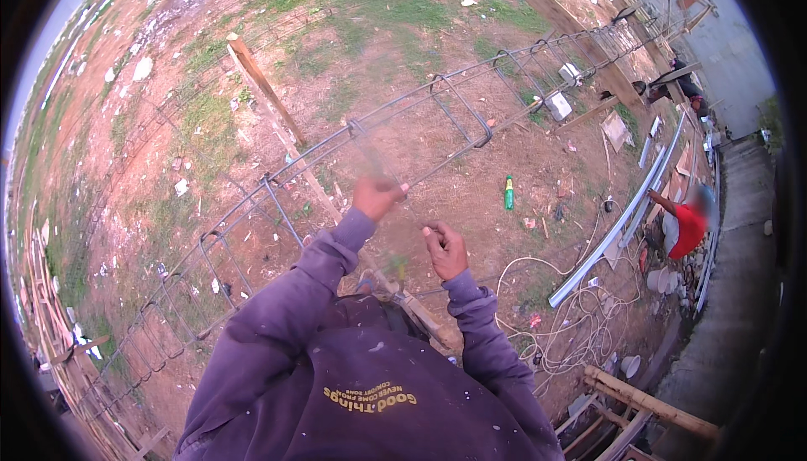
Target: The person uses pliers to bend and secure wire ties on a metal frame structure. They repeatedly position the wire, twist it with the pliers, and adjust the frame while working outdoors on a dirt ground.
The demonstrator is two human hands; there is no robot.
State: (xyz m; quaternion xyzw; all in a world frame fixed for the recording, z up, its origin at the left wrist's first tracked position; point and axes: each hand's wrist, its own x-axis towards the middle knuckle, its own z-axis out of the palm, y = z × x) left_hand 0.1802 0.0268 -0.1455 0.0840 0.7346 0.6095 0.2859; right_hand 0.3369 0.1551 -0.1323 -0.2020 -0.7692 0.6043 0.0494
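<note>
A long rebar cage (315, 154), made of grey bars with square stirrups, runs slantwise in front of me from lower left to upper right. My left hand (377, 198) is closed at its nearer bar, fingers wrapped at a spot where a stirrup looks smeared by motion. Just right of it and a little nearer to me is my right hand (445, 251), its fingers curled and the thumb pressed to them. Whatever lies in that pinch is too small to make out. An empty stirrup loop (462, 110) stands on the bars farther right.
A wooden post (265, 87) rises beyond the cage; a plank (580, 41) stands at the far right. A green bottle (508, 193), a coiled pale hose (580, 335) and long metal channels (609, 230) lie on littered soil. A person in red (688, 230) crouches at right.
</note>
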